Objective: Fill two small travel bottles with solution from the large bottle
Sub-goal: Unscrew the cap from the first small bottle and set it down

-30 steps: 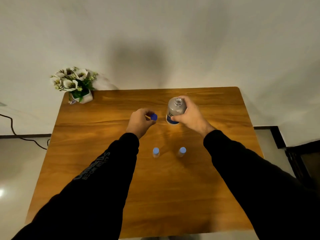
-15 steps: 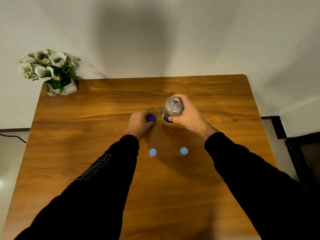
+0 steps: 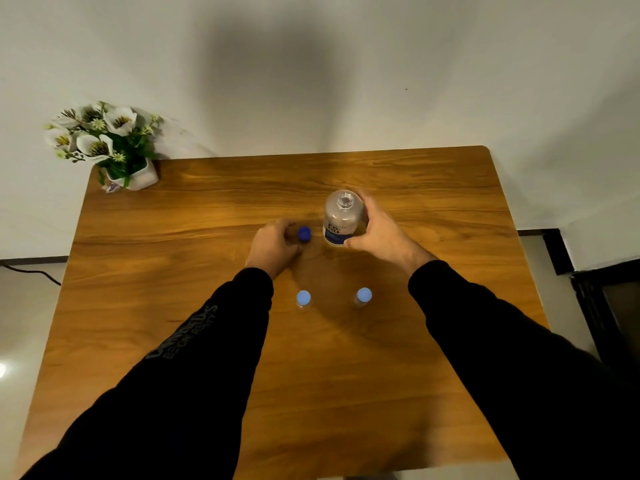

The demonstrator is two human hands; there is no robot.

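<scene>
Standing uncapped on the glossy wood-grain worktop (image 3: 173, 306), the large clear plastic bottle with a blue-and-white label (image 3: 341, 220) is gripped around its rounded body by the right hand (image 3: 377, 233). Just left of it sits its dark blue round cap (image 3: 304, 233), at the fingertips of the curled left hand (image 3: 273, 247); whether they pinch it, I cannot tell. Nearer stand two small clear travel bottles, left (image 3: 303, 298) and right (image 3: 363, 295), light-blue caps on.
</scene>
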